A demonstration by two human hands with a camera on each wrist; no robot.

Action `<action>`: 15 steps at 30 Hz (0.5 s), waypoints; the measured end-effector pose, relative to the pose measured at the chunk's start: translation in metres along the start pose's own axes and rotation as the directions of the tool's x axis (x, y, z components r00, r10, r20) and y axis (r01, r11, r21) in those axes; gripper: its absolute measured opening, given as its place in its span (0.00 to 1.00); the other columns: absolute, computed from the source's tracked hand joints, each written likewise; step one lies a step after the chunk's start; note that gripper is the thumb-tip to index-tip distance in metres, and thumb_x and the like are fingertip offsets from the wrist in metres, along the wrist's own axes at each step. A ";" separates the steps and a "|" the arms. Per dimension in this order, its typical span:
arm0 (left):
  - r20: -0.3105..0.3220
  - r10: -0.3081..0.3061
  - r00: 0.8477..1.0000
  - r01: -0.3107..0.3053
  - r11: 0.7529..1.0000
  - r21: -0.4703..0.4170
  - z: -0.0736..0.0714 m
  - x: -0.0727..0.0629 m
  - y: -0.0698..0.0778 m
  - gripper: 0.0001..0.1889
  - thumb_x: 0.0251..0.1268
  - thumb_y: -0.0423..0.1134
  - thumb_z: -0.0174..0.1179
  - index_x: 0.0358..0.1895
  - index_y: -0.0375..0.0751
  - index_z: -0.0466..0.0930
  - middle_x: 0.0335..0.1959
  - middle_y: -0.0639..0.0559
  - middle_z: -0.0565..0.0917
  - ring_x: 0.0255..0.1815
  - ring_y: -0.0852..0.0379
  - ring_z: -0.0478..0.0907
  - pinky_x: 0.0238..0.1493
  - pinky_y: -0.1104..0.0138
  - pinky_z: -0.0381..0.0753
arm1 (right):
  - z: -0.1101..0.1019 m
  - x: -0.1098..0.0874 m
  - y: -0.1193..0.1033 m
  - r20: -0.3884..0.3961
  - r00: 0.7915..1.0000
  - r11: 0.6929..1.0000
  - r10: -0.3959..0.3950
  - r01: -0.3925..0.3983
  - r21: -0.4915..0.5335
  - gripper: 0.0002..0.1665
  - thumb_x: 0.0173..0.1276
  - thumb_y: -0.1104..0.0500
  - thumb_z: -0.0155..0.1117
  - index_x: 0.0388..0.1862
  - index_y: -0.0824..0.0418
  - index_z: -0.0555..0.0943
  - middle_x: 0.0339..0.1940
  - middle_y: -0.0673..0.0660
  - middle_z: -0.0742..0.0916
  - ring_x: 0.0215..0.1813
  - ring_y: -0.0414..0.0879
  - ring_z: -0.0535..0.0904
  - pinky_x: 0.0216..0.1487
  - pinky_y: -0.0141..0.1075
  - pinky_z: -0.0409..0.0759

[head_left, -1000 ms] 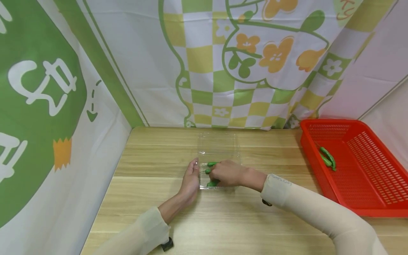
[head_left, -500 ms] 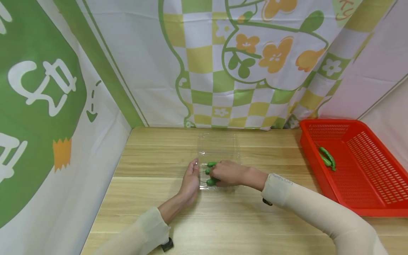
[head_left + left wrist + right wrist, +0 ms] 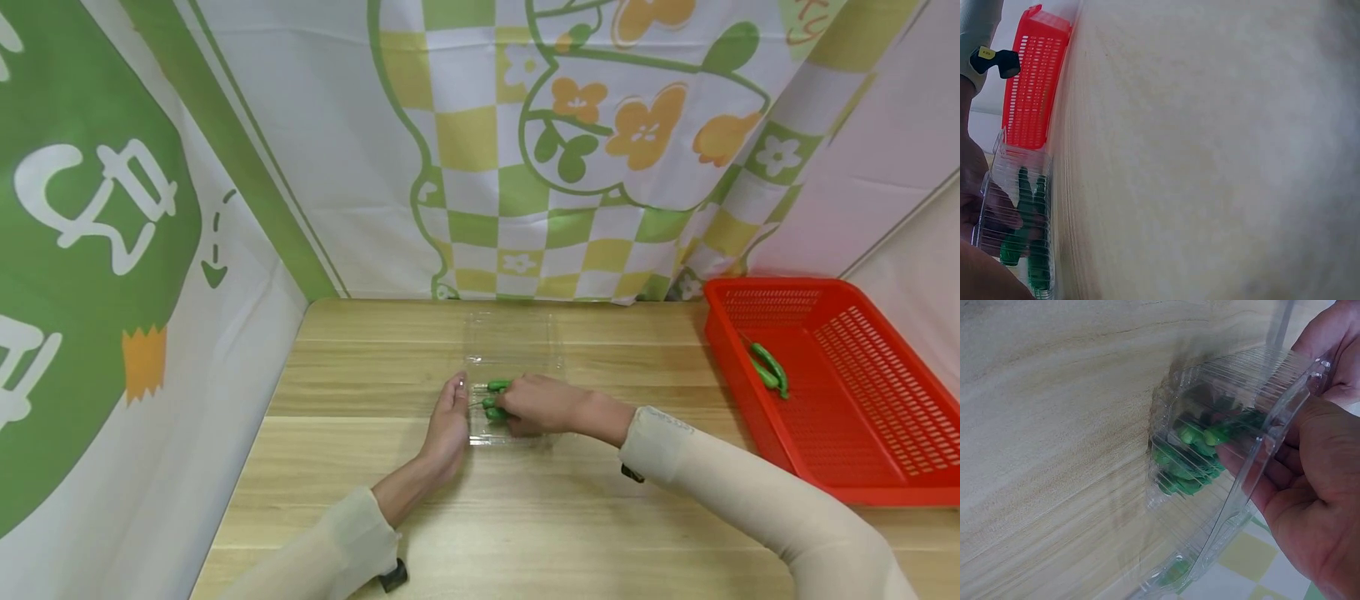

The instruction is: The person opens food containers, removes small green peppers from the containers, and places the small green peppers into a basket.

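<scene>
In the head view a clear plastic clamshell box (image 3: 483, 439) lies with its lid (image 3: 513, 337) folded back. Several green chili peppers (image 3: 497, 385) lie crosswise in its base. My left hand (image 3: 448, 433) rests along the box's left side, fingers fairly straight. My right hand (image 3: 543, 405) reaches inside from the right and pinches one green chili pepper (image 3: 495, 413), the one closest to me. In the right wrist view my right fingers (image 3: 1260, 487) are at the peppers (image 3: 1185, 465), seen through the ribbed clear wall; the fingertips are partly hidden. Peppers (image 3: 1040, 250) also show through plastic in the left wrist view.
A red plastic basket (image 3: 795, 417) stands at the table's right, with green chili peppers (image 3: 768, 371) near its left wall. Printed fabric (image 3: 517, 200) hangs along the back edge of the wooden table (image 3: 360, 367), and more cloth (image 3: 247, 358) at the left.
The pepper closest to me has moved away from the box's near wall toward the other peppers, together with my right hand. My left hand stays at the box's left side.
</scene>
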State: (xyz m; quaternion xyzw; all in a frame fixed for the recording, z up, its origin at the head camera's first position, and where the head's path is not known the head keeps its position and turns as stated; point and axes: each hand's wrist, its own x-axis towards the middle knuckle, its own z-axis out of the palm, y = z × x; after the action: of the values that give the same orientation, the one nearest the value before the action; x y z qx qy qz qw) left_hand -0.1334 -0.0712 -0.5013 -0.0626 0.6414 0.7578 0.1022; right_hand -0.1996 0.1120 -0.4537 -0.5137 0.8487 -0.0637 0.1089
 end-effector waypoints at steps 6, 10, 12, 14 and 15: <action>0.008 0.005 1.000 -0.005 1.000 -0.001 -0.001 0.000 -0.001 0.28 0.90 0.38 0.31 0.85 0.34 0.45 0.89 0.39 0.43 0.88 0.37 0.33 0.87 0.43 0.33 | -0.001 -0.002 0.001 -0.032 0.999 1.000 0.009 -0.008 0.014 0.11 0.63 0.65 0.69 0.26 0.55 0.77 0.21 0.46 0.77 0.22 0.38 0.70 0.22 0.32 0.75; 0.012 0.000 1.000 0.000 1.000 0.012 -0.001 0.000 -0.001 0.28 0.90 0.39 0.31 0.85 0.35 0.45 0.89 0.39 0.42 0.88 0.36 0.32 0.87 0.42 0.33 | -0.002 -0.004 0.001 -0.032 0.999 1.000 0.013 -0.012 0.021 0.09 0.65 0.66 0.69 0.28 0.57 0.79 0.22 0.47 0.79 0.22 0.37 0.70 0.22 0.31 0.75; 0.013 -0.003 1.000 0.003 1.000 0.014 -0.002 0.000 -0.001 0.28 0.91 0.39 0.31 0.85 0.36 0.45 0.89 0.40 0.42 0.88 0.37 0.32 0.87 0.42 0.33 | -0.004 -0.006 0.001 -0.028 0.999 1.000 0.019 -0.018 0.024 0.07 0.65 0.66 0.68 0.29 0.58 0.80 0.22 0.47 0.80 0.22 0.37 0.70 0.22 0.30 0.74; 0.016 -0.005 1.000 0.004 1.000 0.014 -0.001 0.000 -0.001 0.28 0.91 0.39 0.31 0.86 0.36 0.45 0.89 0.40 0.42 0.88 0.37 0.31 0.87 0.41 0.33 | -0.006 -0.007 0.001 -0.028 0.999 0.999 0.025 -0.024 0.024 0.06 0.66 0.66 0.69 0.31 0.59 0.81 0.23 0.48 0.81 0.23 0.37 0.71 0.23 0.29 0.74; 0.018 -0.003 1.000 0.003 1.000 0.013 -0.001 0.000 -0.001 0.28 0.91 0.39 0.31 0.85 0.36 0.44 0.89 0.39 0.42 0.88 0.37 0.31 0.87 0.41 0.33 | -0.007 -0.007 0.001 -0.031 0.999 0.999 0.026 -0.026 0.020 0.05 0.66 0.67 0.69 0.31 0.60 0.82 0.23 0.48 0.81 0.23 0.37 0.70 0.23 0.29 0.74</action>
State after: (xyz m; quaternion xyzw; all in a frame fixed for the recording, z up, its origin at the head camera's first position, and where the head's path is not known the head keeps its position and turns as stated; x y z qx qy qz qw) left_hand -0.1332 -0.0724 -0.5024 -0.0562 0.6451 0.7541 0.1096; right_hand -0.1990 0.1190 -0.4463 -0.5005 0.8562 -0.0785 0.1016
